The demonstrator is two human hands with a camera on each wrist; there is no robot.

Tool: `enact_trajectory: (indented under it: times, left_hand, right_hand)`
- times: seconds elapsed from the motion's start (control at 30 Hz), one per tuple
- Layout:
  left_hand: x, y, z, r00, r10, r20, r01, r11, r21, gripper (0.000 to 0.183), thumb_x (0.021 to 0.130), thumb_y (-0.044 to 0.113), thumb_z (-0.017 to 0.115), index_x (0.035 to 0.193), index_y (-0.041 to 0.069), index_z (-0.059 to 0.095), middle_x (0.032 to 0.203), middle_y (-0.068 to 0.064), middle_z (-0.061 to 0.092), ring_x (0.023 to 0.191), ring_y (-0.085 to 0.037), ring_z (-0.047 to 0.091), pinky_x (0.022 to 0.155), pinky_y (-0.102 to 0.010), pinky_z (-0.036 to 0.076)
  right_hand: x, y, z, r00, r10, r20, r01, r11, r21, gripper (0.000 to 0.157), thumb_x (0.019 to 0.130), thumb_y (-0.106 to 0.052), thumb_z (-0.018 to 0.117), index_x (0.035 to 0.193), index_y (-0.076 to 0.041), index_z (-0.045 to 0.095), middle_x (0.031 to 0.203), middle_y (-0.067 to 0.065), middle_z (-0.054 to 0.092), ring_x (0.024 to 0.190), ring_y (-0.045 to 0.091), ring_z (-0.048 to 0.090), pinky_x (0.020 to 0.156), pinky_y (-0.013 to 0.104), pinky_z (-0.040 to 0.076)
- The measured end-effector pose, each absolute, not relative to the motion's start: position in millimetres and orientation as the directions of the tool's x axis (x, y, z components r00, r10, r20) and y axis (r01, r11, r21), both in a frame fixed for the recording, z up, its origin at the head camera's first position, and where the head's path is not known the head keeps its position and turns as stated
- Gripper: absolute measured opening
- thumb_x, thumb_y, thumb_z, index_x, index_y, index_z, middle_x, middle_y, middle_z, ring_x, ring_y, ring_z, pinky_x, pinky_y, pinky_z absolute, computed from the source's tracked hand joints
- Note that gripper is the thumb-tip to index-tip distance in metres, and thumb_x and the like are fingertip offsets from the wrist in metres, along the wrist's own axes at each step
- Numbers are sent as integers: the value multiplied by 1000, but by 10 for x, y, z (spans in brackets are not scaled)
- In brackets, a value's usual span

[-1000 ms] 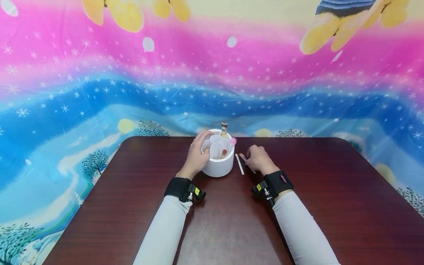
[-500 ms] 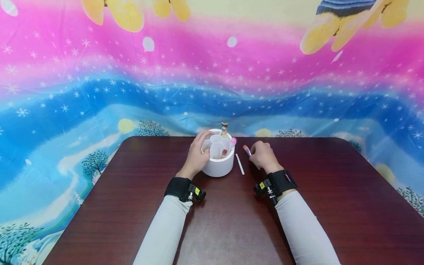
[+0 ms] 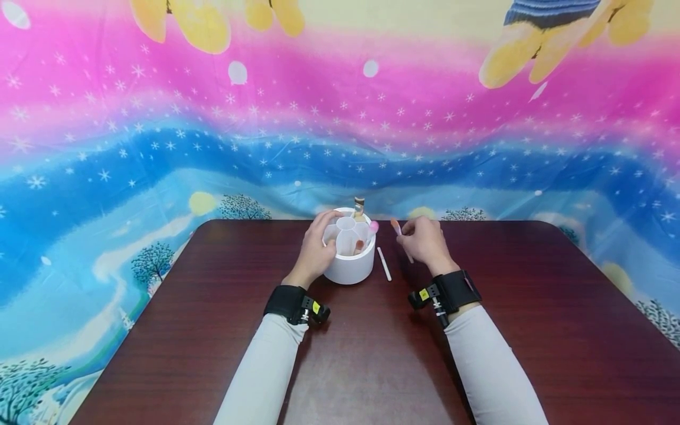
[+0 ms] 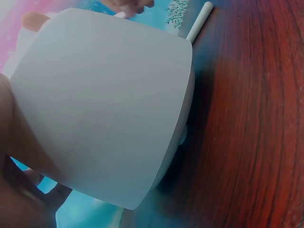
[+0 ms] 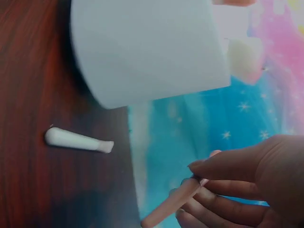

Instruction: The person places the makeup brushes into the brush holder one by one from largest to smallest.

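My left hand (image 3: 314, 247) grips the side of a white round organizer (image 3: 347, 271), thumb near the front rim and fingers over the left edge. Inside its divided compartments stand a pink-tipped makeup brush (image 3: 374, 226), a brown-bristled one (image 3: 359, 244) and a gold-banded one (image 3: 359, 206). To the right of the organizer, my right hand (image 3: 427, 241) pinches a makeup brush (image 3: 395, 225) between thumb and fingers, orange bristles up and handle slanting down. In the right wrist view the handle (image 5: 171, 204) of that brush shows below the fingertips.
A short white brush (image 5: 76, 140) lies on the dark red wooden table (image 3: 350, 366), between the organizer and my right hand. A colourful printed cloth (image 3: 340, 118) hangs behind the table's far edge. Each wrist wears a black strap with a small camera.
My right hand has lifted the orange-bristled makeup brush from beside the white one, moved slightly right and away from me, and turned it more upright. The left hand and organizer stay put.
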State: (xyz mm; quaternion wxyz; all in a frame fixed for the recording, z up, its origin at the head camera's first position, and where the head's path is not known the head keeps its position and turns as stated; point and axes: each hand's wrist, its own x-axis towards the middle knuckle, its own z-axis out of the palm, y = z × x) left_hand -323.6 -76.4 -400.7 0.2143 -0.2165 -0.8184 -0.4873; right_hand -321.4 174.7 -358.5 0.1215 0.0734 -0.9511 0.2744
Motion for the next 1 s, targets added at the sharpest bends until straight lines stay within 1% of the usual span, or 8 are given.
enact_trajectory:
  times: [0.17,0.43,0.67,0.87,1.0]
  left_hand:
    - [-3237,-765,-4014,-809,152,569,572,429,699,67,70,-14,47,126,24,52,136,10,41,126,-6,30,101,-46,32]
    - [-3236,-763,-4003,-803,152,576,580,420,698,67,70,-15,47,126,22,52,136,9,41,126,-7,31,101,-46,31]
    - [-3242,-762,-4018,-805,150,574,577,423,699,67,70,-16,47,125,22,52,136,10,41,126,-7,31,101,-46,31]
    - [-3232,-761,-4012,-808,150,570,574,422,702,67,70,-16,48,125,22,52,136,10,41,126,-6,30,101,-45,31]
    - [-3230,-765,-4003,-802,151,578,581,421,696,66,70,-15,47,125,21,52,136,9,41,126,-7,31,101,-46,31]
  right_hand:
    - [-3159,1721,-3456,-942,-59,331,-233,822,-519,11,82,-22,69,87,-13,71,81,1,66,74,19,58,67,40,48]
    - [-3078,1649,-3256,-878,-95,469,-359,780,-513,9,81,-19,69,85,-11,71,69,0,66,64,15,58,65,36,47]
    - [-2968,1597,-3106,-826,-110,553,-445,730,-519,7,81,-14,69,85,-8,69,72,3,67,64,13,59,62,35,49]
    - [-2847,1535,-2973,-783,-120,611,-502,701,-506,7,81,-16,70,86,-11,68,73,-1,65,65,9,58,63,31,49]
    - [-2787,1493,-2906,-767,-140,626,-536,676,-506,8,81,-18,71,87,-13,68,75,-3,65,66,6,58,64,29,50]
